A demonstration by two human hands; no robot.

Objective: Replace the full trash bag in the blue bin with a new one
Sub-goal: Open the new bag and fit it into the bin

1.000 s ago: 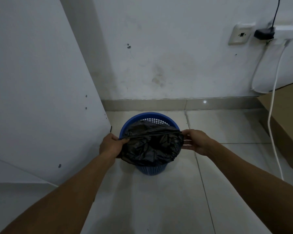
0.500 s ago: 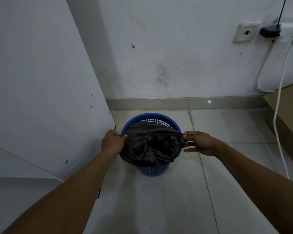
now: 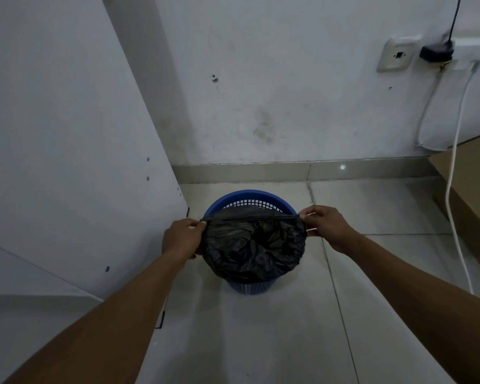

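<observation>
A blue slotted plastic bin (image 3: 250, 199) stands on the tiled floor near the back wall. A black trash bag (image 3: 252, 246) hangs over its near rim and covers most of its opening. My left hand (image 3: 182, 239) pinches the bag's edge on the left side of the bin. On the right side, my right hand (image 3: 326, 225) pinches the same edge. The edge is stretched into a taut straight line between the two hands, across the middle of the opening. The far part of the bin's rim and inner wall is bare.
A white cabinet panel (image 3: 67, 162) stands close on the left of the bin. A cardboard box (image 3: 471, 200) sits at the right by the wall. A white cable (image 3: 455, 173) hangs from a wall socket (image 3: 396, 55) down to the floor.
The bag's stretched edge has moved a little farther back over the bin's opening. Both hands keep their grip and have drifted slightly with it.
</observation>
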